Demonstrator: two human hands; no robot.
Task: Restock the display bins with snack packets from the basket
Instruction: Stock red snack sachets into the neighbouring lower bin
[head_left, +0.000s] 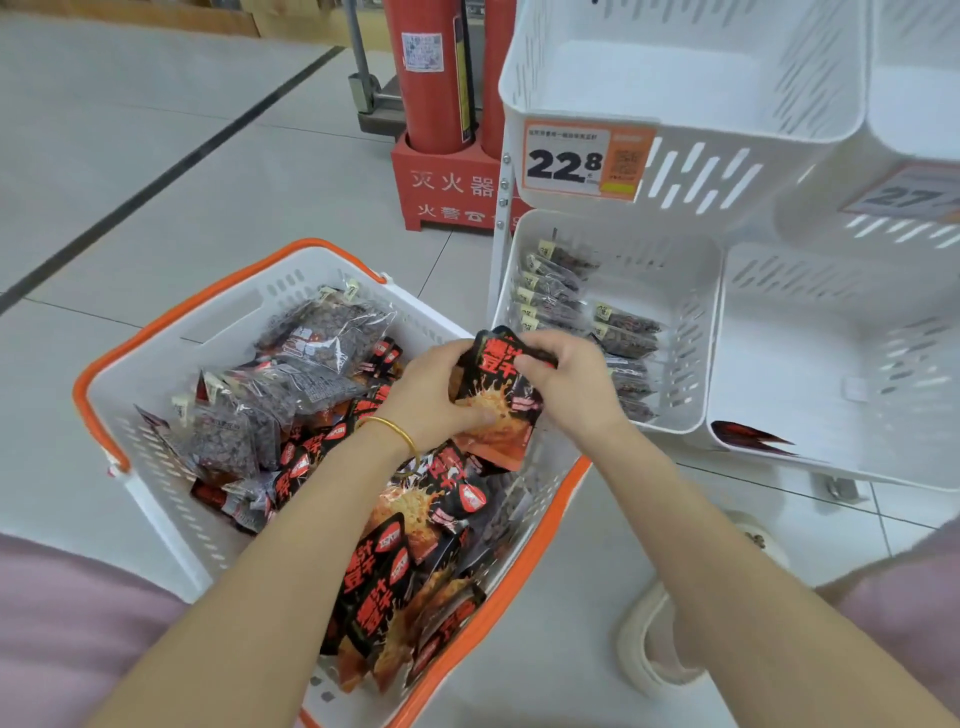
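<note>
Snack packets fill the white basket (156, 384) with the orange rim, which sits on the tiled floor (156, 156). Some are clear packets (322, 332) with dark bits inside, at the far side of the basket. The others are black and orange packets (395, 571), heaped at the near side. One black and orange packet (498, 400) is up in the air, over the far right edge of the basket, just beside the bins. Both hands hold it. The left hand (426, 395) grips its lower part, with the thumb pressed across the front and the fingers curled behind. The right hand (566, 379) pinches its top edge with bent fingers. A gold bracelet (395, 428) is on the left wrist. To the right stands a white rack of bins. The top bin (701, 171) has an orange price tag (582, 158) on its front that reads 22.8. The lower left bin (691, 332) holds rows of clear packets with dark bits (561, 291), stacked at its left side. The lower right bin (810, 374) has one dark red packet (748, 436) lying at its near edge. Behind the rack, two red fire extinguishers (431, 78) stand in a red box (447, 187). A white shoe (654, 639) is on the floor near the right arm.
</note>
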